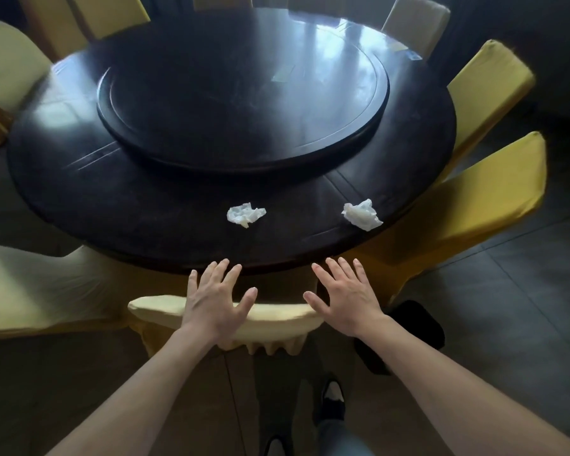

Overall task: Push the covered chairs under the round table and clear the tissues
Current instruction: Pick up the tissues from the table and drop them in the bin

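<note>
A dark round table (119, 205) fills the middle of the view, with a raised turntable (244, 93) at its centre. Two crumpled white tissues lie near its front edge: one tissue (245, 214) in the middle and another tissue (362, 214) to the right. Directly in front of me stands a chair in a pale yellow cover (277, 319), its back top close to the table edge. My left hand (216, 297) and my right hand (344, 296) hover over that chair back, palms down, fingers spread, holding nothing.
More covered chairs ring the table: a pale chair (37, 291) at the left, two yellow chairs (474, 205) at the right, others at the back. My feet and dark shoes (333, 399) show on the tiled floor below. A black object (415, 327) lies right of my chair.
</note>
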